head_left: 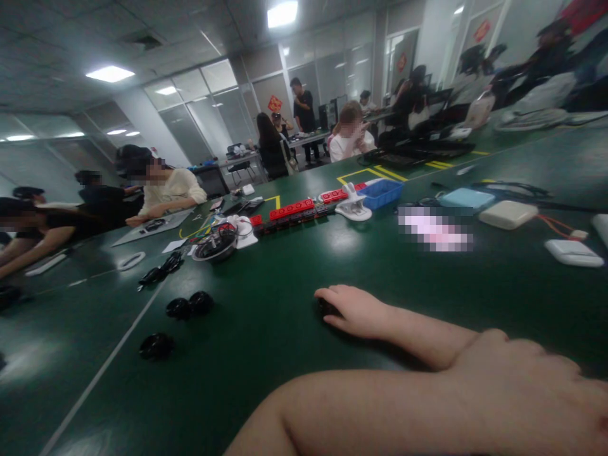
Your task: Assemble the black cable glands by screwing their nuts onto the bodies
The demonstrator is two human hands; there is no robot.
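Note:
My right hand (356,310) reaches in from the right and rests low on the green table (266,304). Its thumb and fingers close around a small dark object (327,308), mostly covered, whose kind I cannot make out. Nearer the camera, my left arm crosses the lower part of the view. My left hand (517,389) lies over my right forearm (432,335), knuckles bent and fingertips hidden behind it. Several glossy black round items, perhaps coils, lie to the left: a pair (190,304) side by side and a single one (156,346) closer.
Farther back are a bowl (215,246) of dark parts, a row of red and black blocks (294,212), a white clamp (354,206) and a blue bin (380,193). A blue case (468,198) and white cases (508,215) lie right. Other people sit beyond.

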